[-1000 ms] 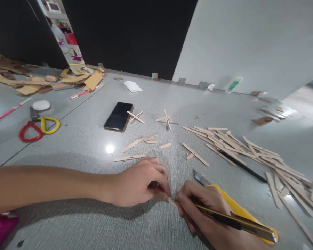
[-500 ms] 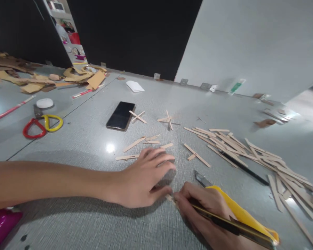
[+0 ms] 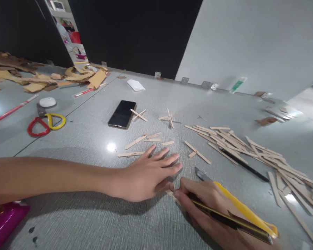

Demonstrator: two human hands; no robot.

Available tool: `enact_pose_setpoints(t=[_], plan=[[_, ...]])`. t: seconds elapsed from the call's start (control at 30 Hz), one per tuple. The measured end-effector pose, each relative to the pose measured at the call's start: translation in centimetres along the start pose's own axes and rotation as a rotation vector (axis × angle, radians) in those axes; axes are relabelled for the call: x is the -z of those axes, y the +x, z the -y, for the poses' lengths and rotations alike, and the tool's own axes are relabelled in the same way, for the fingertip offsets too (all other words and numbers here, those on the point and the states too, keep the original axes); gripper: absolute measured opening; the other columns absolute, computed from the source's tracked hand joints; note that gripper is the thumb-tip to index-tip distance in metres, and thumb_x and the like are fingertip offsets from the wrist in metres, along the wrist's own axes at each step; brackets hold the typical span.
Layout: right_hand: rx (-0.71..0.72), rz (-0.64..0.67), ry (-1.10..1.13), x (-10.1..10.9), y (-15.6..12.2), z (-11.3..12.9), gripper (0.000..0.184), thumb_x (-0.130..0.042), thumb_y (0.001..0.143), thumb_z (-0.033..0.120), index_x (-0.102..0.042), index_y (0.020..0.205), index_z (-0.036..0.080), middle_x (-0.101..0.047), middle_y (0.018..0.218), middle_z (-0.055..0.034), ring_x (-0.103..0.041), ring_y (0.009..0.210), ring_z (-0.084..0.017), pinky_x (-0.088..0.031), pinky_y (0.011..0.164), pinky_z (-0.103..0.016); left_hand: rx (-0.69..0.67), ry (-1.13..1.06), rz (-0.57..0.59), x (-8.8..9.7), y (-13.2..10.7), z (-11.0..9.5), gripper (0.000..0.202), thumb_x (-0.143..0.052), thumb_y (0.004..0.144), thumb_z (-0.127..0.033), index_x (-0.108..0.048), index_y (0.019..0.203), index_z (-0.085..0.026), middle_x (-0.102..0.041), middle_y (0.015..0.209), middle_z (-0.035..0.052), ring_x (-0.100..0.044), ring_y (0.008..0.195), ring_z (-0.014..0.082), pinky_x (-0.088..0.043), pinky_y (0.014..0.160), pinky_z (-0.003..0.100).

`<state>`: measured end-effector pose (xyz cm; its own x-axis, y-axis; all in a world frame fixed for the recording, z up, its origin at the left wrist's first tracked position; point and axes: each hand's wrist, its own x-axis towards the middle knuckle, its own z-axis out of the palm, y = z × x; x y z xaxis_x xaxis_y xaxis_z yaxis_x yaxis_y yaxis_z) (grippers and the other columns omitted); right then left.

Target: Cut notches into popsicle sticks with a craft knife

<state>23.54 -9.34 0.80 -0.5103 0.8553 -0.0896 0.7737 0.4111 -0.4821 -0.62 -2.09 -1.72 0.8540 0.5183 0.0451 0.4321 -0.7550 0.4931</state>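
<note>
My left hand (image 3: 148, 175) lies flat on the grey table (image 3: 94, 139) with its fingers spread, the thumb pressing down a small wooden stick piece (image 3: 170, 193). My right hand (image 3: 206, 205) is closed round a yellow-and-black utility knife (image 3: 232, 220), its tip at that same piece. A second yellow cutter (image 3: 224, 198) lies just behind my right hand. Short cut stick pieces (image 3: 146, 140) lie right in front of my left fingers.
A big heap of wooden sticks (image 3: 250, 149) and a black pencil (image 3: 243, 165) lie to the right. A black phone (image 3: 122, 114), two stick crosses (image 3: 168, 118), red-and-yellow scissors (image 3: 45, 123), a white round case (image 3: 47, 102), cardboard scraps (image 3: 41, 78) and a pink object (image 3: 5, 220) are around.
My left hand went from a pinch on the stick piece to lying flat with fingers stretched forward. My right hand kept the knife at the piece.
</note>
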Motion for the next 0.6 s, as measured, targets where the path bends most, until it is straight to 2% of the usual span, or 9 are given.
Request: enact_pose_setpoints(t=[0.13,0.23,0.4,0.6], plan=[[0.047,-0.038,0.057,0.60,0.17,0.76,0.026,-0.050,0.113,0.032,-0.050,0.088,0.027,-0.062,0.076,0.0050,-0.060,0.063,-0.013,-0.044,0.061,-0.028,0.014,0.007,0.009,0.15,0.12,-0.13,0.057,-0.046,0.116,-0.040,-0.041,0.168,-0.017,-0.025,0.180,0.0112,-0.012,0.169,0.0406,-0.015,0.133,0.073],[0.013,-0.034,0.013,0.60,0.21,0.73,0.030,-0.050,0.113,0.037,-0.049,0.085,0.027,-0.062,0.076,0.0038,-0.059,0.064,-0.014,-0.042,0.059,-0.030,0.009,-0.002,-0.012,0.00,0.13,-0.05,0.057,-0.048,0.115,-0.038,-0.041,0.168,-0.019,-0.027,0.180,0.0103,-0.013,0.169,0.0395,-0.016,0.133,0.073],[-0.115,0.086,0.000,0.53,0.40,0.42,0.038,-0.043,0.115,0.044,-0.046,0.082,0.027,-0.061,0.073,0.0035,-0.053,0.060,-0.015,-0.036,0.056,-0.032,-0.006,0.008,-0.023,-0.21,-0.02,0.08,0.056,-0.047,0.114,-0.034,-0.041,0.168,-0.020,-0.029,0.180,0.0101,-0.011,0.169,0.0390,-0.017,0.134,0.073],[-0.094,0.047,0.001,0.79,0.44,0.42,0.036,-0.046,0.113,0.042,-0.047,0.080,0.027,-0.063,0.075,0.0013,-0.057,0.065,-0.017,-0.040,0.060,-0.033,0.001,0.014,-0.013,0.12,-0.02,-0.05,0.055,-0.048,0.114,-0.036,-0.042,0.167,-0.020,-0.029,0.180,0.0098,-0.011,0.169,0.0383,-0.016,0.134,0.071]])
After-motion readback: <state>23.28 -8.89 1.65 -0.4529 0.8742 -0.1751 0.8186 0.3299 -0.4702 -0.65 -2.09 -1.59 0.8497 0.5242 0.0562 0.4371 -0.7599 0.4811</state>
